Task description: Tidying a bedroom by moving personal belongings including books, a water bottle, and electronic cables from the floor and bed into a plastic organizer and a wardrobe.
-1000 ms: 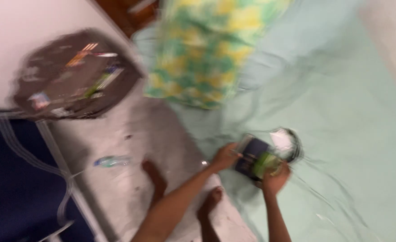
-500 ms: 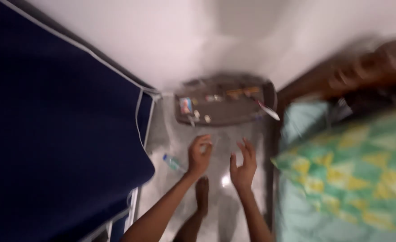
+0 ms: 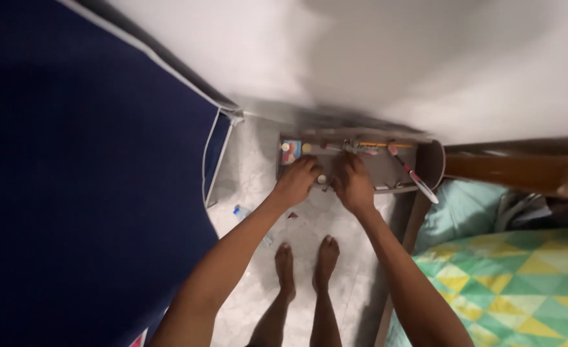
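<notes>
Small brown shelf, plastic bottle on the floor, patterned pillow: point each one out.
Small brown shelf (image 3: 387, 172): head view, bare top surface right of the hands.
Plastic bottle (image 3: 242, 213): head view, its capped end by the blue fabric.
Patterned pillow (image 3: 522, 283): head view, middle of its green and yellow cover.

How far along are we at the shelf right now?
Done: pens and small bits already lie on the brown shelf. In hand: left hand and right hand both rest on it; blur hides any grip. Left: a plastic bottle lies on the floor.

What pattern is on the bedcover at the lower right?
The bedcover has green, yellow and teal triangles, seen in the head view.
</notes>
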